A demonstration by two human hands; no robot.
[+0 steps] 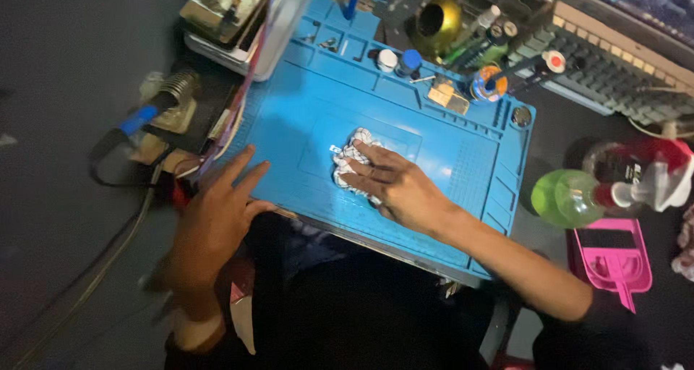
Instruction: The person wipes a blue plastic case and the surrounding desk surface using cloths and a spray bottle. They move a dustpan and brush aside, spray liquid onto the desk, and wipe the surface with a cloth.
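A blue silicone work mat (303, 102) lies on the dark desk. My right hand (394, 186) lies flat, fingers spread, pressing a crumpled white tissue (350, 157) onto the middle of the mat. My left hand (217, 214) rests open at the mat's near left corner, fingers pointing toward the mat, holding nothing.
A soldering iron in its stand (170, 95) sits left of the mat, with cables beside it. Small bottles and jars (405, 59) line the mat's far edge. A keyboard (614, 74) lies at the back right. A green spray bottle (578, 196) and a pink dustpan (611, 258) are to the right.
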